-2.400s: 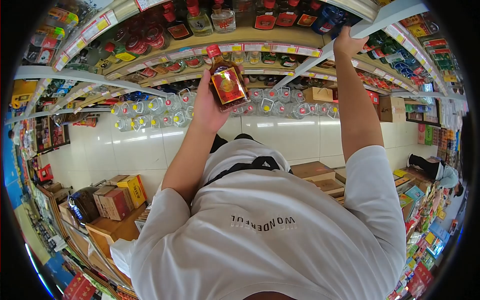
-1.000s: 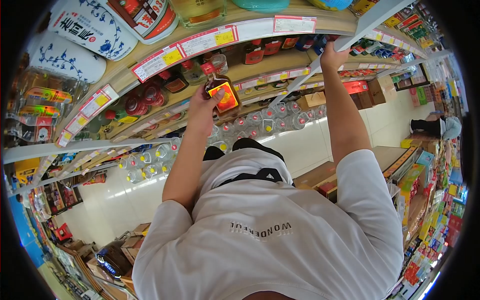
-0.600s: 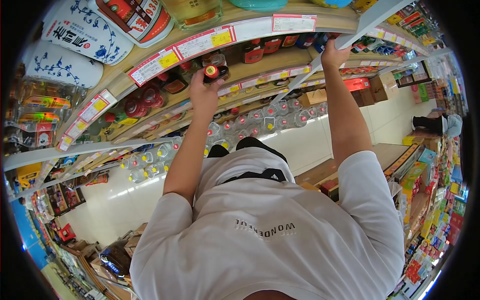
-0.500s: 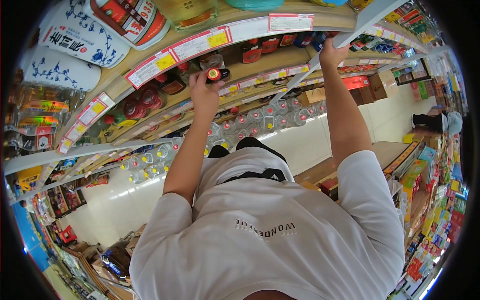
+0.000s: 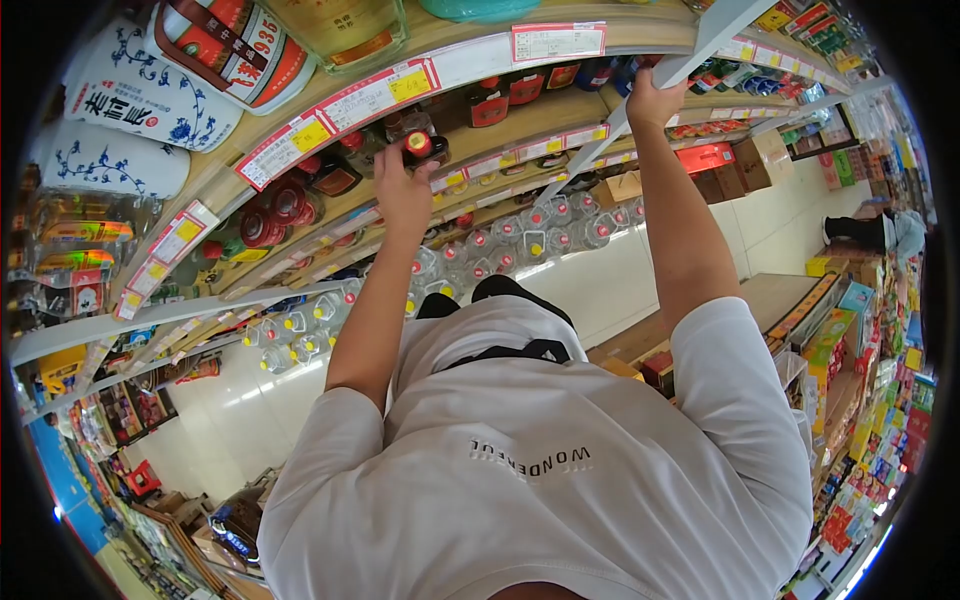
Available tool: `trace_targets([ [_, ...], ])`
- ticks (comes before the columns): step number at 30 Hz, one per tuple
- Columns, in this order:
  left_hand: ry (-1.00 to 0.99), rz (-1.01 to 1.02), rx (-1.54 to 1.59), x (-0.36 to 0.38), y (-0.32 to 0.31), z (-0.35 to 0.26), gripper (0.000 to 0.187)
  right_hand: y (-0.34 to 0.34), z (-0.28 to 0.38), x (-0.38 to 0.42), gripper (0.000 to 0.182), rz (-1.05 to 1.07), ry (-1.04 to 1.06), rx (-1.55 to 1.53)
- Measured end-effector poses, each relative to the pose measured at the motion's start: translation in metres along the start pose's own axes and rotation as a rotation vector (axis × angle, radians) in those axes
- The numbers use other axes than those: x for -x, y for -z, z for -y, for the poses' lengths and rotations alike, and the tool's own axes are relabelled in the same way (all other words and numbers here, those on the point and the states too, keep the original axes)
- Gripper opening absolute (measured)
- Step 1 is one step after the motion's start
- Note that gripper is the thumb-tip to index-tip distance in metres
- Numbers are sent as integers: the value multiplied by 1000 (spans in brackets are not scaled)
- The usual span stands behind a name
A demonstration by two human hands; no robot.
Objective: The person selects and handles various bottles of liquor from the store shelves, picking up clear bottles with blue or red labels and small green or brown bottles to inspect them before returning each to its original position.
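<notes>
My left hand [image 5: 402, 190] reaches to a lower shelf, its fingers round a small dark bottle with a red and gold cap [image 5: 418, 144]. Clear and dark bottles stand just behind it, and a dark bottle with a red label [image 5: 487, 103] is to its right. My right hand [image 5: 655, 98] is closed on the pale metal shelf upright [image 5: 700, 47], with its fingertips partly hidden. Above my left hand runs the upper shelf's edge with price tags [image 5: 370, 100].
White and blue jars [image 5: 140, 90] and a large glass bottle [image 5: 340, 30] fill the upper shelf. Clear jugs [image 5: 480, 240] stand low down. Cardboard boxes [image 5: 762, 160] are at the right. Farther off is another person [image 5: 880, 233].
My left hand and the red-capped bottle have shifted slightly left and up in the view, the bottle now closer among the others. My right hand stays on the upright. The view has shifted a little.
</notes>
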State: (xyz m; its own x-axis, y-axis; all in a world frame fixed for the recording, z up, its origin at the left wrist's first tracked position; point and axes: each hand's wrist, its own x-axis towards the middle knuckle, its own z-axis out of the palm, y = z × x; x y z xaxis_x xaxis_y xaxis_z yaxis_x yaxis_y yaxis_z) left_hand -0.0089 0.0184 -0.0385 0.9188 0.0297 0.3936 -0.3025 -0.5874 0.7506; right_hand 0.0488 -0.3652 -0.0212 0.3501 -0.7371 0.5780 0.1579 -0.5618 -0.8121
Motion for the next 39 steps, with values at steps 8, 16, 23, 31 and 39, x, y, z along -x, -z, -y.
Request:
trace_targets([
  [8,48,9,-86,0,-2,-10,45,-5,-16,-2,47,19,-26,-96],
  [16,-78,-106,-219,3,-5,-10,47,-4,-24,-5,36,21,57,-47],
  [23,-123,-97,-158,5,2,-3,57,-4,-33,-7,39,65,-33,-76],
  [31,-81,-89,-153,25,26,-3,55,-4,-15,-3,47,56,-53,-120],
  [39,44,-62,-106,61,62,18,43,-4,-23,-5,42,23,35,-34],
])
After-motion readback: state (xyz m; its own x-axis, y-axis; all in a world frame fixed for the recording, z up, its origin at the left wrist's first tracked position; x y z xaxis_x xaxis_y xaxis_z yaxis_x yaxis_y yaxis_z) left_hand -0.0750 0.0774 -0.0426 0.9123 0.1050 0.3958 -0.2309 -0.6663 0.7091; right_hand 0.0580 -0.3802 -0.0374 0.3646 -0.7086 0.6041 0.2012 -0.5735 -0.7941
